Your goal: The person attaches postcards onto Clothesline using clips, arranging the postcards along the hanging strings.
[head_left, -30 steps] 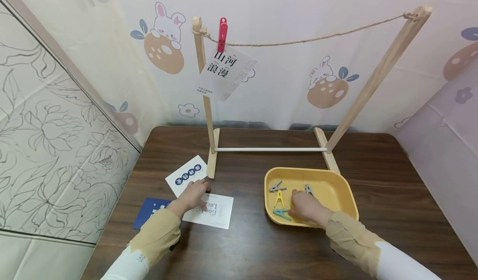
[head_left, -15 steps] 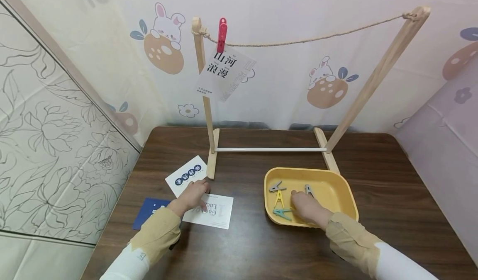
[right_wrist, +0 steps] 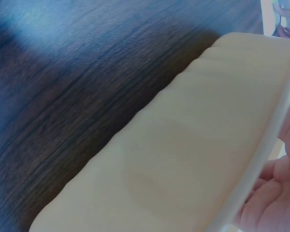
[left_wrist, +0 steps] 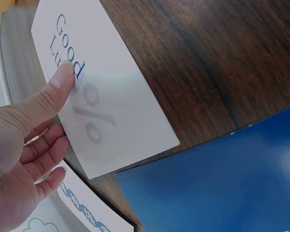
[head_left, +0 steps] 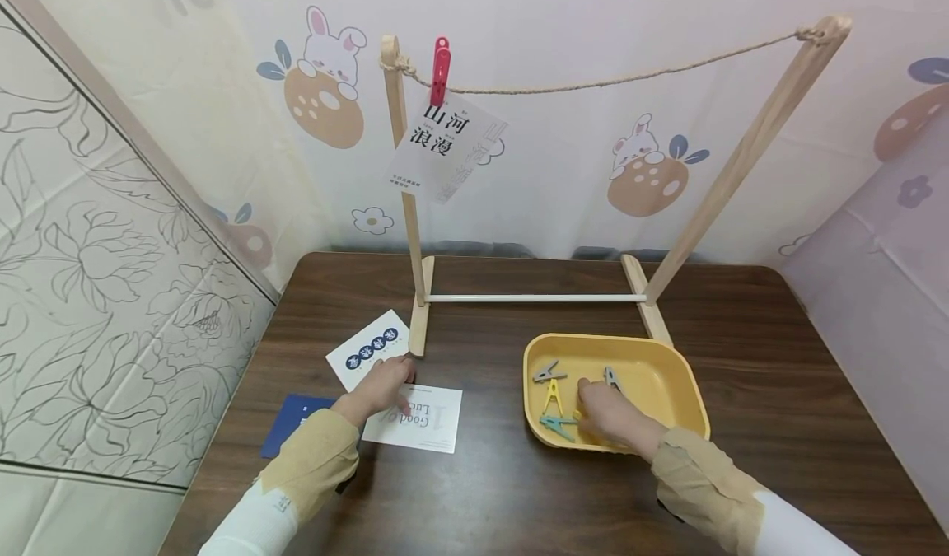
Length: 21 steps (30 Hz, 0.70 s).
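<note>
While my left hand (head_left: 381, 387) rests on the white card (head_left: 423, 418) printed "Good Luck", its thumb presses flat on the card's face and the other fingers lie loosely beside its edge, so nothing is gripped there. That card lies flat on the dark wooden table (head_left: 482, 490), just in front of the left foot of the wooden rack (head_left: 418, 317). A second white card with blue dots (head_left: 368, 352) lies just behind my hand, and a blue card (head_left: 291, 421) sits partly under the first one's near corner.

My right hand (head_left: 610, 414) is inside the yellow tray (head_left: 678, 366), down among the pegs; I cannot tell whether its fingers have closed on one. A yellow peg (head_left: 552, 394) and a teal peg (head_left: 558, 425) lie just left of it, a grey peg (head_left: 549, 371) farther back, and another grey peg (head_left: 612, 376) at my fingertips.

On the rack's string (head_left: 630, 78) a red peg (head_left: 441, 70) holds a hanging card (head_left: 445, 156).
</note>
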Each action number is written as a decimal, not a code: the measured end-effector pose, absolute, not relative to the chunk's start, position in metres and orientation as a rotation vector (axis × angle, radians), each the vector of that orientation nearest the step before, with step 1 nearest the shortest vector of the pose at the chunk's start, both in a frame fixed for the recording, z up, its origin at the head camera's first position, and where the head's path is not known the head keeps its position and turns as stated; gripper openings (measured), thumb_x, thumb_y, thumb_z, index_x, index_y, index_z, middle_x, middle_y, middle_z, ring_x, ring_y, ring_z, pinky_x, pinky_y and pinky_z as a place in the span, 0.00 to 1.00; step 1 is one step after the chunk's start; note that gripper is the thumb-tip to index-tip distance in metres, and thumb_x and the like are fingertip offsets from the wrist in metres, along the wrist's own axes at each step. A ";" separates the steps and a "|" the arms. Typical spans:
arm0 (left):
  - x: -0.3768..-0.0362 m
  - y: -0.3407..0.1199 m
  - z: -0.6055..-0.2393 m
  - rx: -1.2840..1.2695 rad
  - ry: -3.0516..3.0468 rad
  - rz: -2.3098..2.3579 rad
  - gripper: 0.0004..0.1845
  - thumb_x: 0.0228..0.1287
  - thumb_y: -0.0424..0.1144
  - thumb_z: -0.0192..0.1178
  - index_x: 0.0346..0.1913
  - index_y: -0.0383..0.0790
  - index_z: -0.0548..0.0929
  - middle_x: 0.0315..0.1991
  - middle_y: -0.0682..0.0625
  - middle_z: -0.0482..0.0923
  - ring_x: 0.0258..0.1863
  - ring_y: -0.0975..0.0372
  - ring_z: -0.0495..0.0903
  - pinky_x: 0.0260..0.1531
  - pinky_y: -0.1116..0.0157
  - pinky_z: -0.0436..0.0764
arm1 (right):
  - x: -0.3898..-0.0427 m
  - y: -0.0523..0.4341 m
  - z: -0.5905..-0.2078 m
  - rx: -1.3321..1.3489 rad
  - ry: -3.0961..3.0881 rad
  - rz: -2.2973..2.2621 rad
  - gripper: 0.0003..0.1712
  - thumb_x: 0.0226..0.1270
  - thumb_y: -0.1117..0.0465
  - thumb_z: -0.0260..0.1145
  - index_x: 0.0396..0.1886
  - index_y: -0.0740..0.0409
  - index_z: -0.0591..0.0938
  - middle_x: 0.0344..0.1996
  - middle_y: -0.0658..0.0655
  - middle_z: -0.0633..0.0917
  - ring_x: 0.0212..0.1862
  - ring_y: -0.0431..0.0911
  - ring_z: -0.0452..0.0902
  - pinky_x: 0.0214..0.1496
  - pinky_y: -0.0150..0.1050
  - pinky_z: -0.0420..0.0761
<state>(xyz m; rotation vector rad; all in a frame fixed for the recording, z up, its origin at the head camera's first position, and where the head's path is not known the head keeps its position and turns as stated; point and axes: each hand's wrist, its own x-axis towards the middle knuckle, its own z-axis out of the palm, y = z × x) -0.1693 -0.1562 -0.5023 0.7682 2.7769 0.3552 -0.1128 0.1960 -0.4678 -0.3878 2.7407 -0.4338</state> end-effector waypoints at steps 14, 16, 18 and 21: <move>-0.171 -0.157 -0.505 0.713 2.788 0.353 0.25 0.21 0.41 0.76 0.27 0.38 0.74 0.24 0.50 0.71 0.27 0.58 0.70 0.31 0.59 0.69 | -0.109 0.201 -0.449 -0.257 2.709 -0.639 0.15 0.46 0.69 0.66 0.34 0.67 0.70 0.19 0.54 0.70 0.20 0.43 0.62 0.21 0.35 0.64; -0.171 -0.157 -0.504 0.709 2.790 0.345 0.25 0.21 0.42 0.76 0.27 0.38 0.74 0.25 0.51 0.71 0.27 0.58 0.70 0.31 0.59 0.69 | -0.108 0.203 -0.445 -0.260 2.719 -0.679 0.15 0.47 0.69 0.65 0.34 0.68 0.70 0.17 0.53 0.69 0.19 0.43 0.62 0.20 0.35 0.63; -0.171 -0.157 -0.504 0.705 2.793 0.330 0.25 0.21 0.42 0.76 0.27 0.38 0.74 0.25 0.51 0.71 0.27 0.59 0.70 0.31 0.60 0.69 | -0.108 0.206 -0.442 -0.274 2.733 -0.723 0.16 0.47 0.69 0.65 0.35 0.68 0.70 0.18 0.53 0.69 0.20 0.43 0.63 0.21 0.35 0.64; -0.170 -0.156 -0.502 0.688 2.791 0.334 0.26 0.21 0.43 0.76 0.28 0.38 0.75 0.26 0.51 0.72 0.29 0.59 0.71 0.33 0.58 0.69 | -0.108 0.211 -0.439 -0.302 2.745 -0.792 0.17 0.48 0.68 0.66 0.36 0.70 0.71 0.20 0.54 0.72 0.22 0.43 0.66 0.23 0.37 0.68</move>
